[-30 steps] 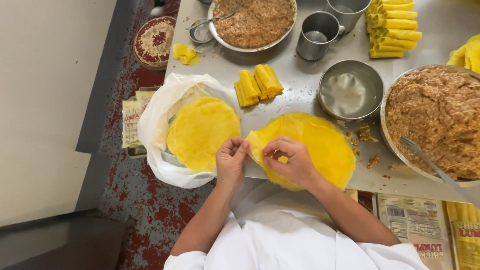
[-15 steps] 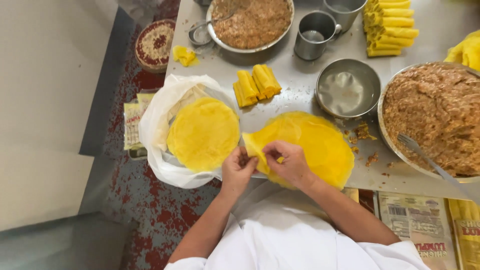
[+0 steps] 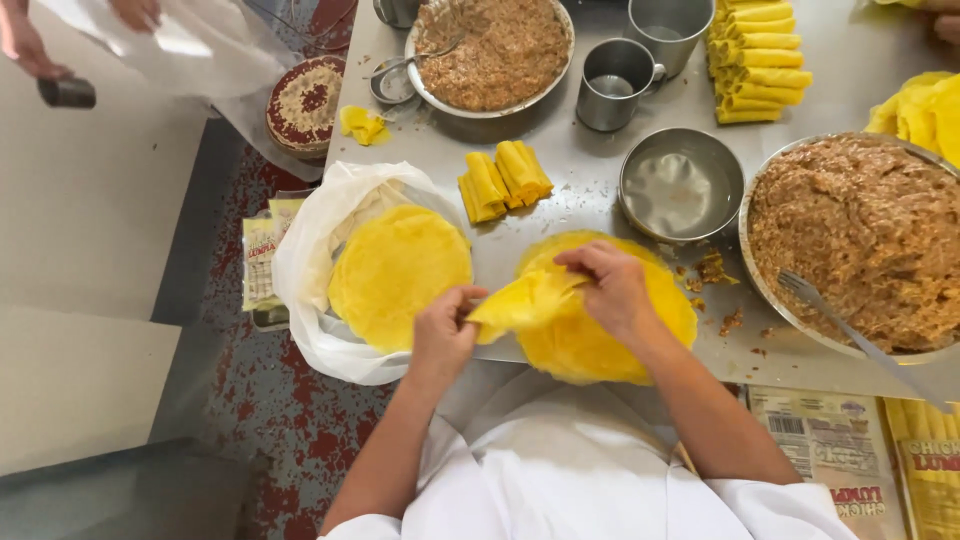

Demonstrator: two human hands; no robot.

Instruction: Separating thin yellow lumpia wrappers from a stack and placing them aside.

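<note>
Both hands pinched the yellow wrapper (image 3: 590,320) on the steel table (image 3: 560,190), left hand (image 3: 440,335) gripping the lifted left edge, right hand (image 3: 612,290) pressing the fold, likely starting a roll.

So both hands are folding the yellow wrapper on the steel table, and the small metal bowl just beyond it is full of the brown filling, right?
Not quite. The head view shows the left hand and right hand folding the yellow wrapper on the steel table, but the small metal bowl beyond it holds no brown filling, only a pale film. The filling sits in the larger bowl to the right.
</note>
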